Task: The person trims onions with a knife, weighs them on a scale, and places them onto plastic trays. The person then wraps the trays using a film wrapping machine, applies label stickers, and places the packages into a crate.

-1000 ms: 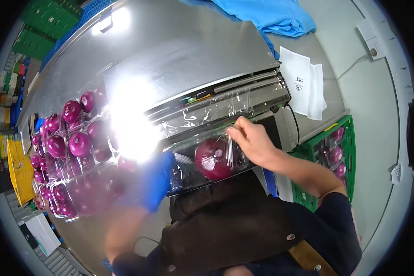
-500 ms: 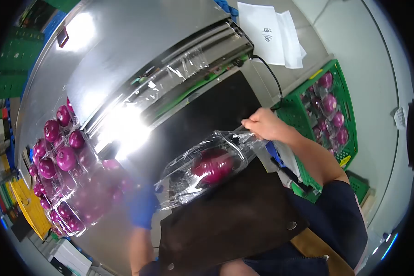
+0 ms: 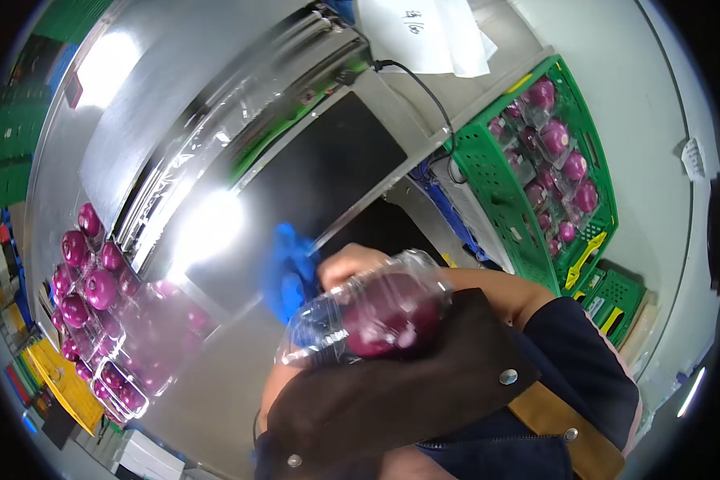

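A wrapped pack of red onions (image 3: 396, 312) is held close against the dark apron, its clear film shiny and slightly blurred. My left hand (image 3: 290, 276), in a blue glove, is at the pack's left end, smeared by motion, so its fingers are hard to make out. Behind the pack's upper edge, my bare right hand (image 3: 352, 266) has its fingers curled against the film. The black plate (image 3: 336, 152) of the wrapping machine lies beyond both hands, with the film roll (image 3: 240, 104) along its far side.
Trays of red onions (image 3: 100, 290) stand at the left, beside a yellow crate (image 3: 60, 384). A green crate (image 3: 504, 200) with wrapped onion packs is at the right. White papers (image 3: 424, 36) lie at the top, and a black cable (image 3: 424, 84) runs down near the machine.
The wrapped pack has come off the machine's front edge toward the apron. My right hand has moved left along it, near my left hand. The view has turned toward the green crate.
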{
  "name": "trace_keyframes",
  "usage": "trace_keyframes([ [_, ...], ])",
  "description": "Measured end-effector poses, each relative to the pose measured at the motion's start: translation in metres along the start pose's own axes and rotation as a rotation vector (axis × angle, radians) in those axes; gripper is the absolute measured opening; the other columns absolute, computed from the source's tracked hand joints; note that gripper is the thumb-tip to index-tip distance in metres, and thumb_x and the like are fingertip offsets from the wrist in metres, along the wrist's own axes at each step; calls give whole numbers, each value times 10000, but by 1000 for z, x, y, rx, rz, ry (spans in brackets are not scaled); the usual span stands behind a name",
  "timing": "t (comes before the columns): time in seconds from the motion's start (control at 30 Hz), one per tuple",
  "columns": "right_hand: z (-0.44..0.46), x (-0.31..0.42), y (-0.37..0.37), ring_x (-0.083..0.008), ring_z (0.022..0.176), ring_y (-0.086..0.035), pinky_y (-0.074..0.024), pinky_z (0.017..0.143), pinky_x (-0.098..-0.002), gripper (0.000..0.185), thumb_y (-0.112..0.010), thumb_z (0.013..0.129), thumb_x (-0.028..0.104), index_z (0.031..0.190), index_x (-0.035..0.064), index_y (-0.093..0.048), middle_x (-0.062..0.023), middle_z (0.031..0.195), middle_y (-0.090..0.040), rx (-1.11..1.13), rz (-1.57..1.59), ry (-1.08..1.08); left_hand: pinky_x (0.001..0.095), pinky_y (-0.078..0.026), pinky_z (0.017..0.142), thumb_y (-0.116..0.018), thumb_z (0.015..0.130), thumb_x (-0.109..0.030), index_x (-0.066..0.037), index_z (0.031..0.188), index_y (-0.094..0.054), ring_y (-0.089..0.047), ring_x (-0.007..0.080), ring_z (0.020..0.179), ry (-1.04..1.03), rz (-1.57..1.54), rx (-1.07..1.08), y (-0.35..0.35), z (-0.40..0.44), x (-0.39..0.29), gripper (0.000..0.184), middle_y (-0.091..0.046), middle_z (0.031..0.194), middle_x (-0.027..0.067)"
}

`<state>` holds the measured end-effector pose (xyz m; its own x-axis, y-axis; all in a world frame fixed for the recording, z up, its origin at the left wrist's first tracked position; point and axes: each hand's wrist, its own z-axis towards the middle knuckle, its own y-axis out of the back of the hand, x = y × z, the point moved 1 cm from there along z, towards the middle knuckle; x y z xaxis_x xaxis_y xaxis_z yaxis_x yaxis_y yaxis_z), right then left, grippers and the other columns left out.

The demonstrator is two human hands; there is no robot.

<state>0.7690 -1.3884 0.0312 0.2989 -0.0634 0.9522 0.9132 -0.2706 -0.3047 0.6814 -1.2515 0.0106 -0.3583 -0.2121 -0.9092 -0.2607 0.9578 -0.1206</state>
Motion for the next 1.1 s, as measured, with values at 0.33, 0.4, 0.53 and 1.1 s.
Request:
trace_keyframes([
  [0.33,-156,-33,31,-202,1153,-542,-454,969,-345,434,-539,946,380,1199,28,-561,-127,1232,-572,-621,-203,-624,392,-280,982,-581,893,-356,1,1323,-408,-370,249,1200,-376,159,503,-138,26,-60,585,-405,1297,144],
  [0.4,-184,-34,22,-212,1169,-531,-450,974,-354,486,-502,962,413,1254,25,-512,-139,1273,-534,-777,315,-320,399,-256,1010,-584,887,-370,3,1345,-385,-344,258,1236,-388,181,538,-150,33,-69,623,-379,1335,150],
  [0.53,-156,-31,2,-216,1232,-482,-414,1024,-367,633,-336,999,507,1352,-15,-398,-130,1347,-467,-628,748,197,414,-208,1065,-588,876,-399,8,1388,-339,-292,276,1308,-541,214,599,-199,60,-87,700,-327,1409,162],
  [1.1,-618,-40,74,-297,1047,-627,-484,920,-387,633,-720,832,342,1278,-43,-490,-194,1159,-630,-2573,-174,105,402,-407,1028,-600,908,-287,2,1368,-450,-506,263,1225,166,196,1045,-259,67,-62,563,-491,1367,140],
])
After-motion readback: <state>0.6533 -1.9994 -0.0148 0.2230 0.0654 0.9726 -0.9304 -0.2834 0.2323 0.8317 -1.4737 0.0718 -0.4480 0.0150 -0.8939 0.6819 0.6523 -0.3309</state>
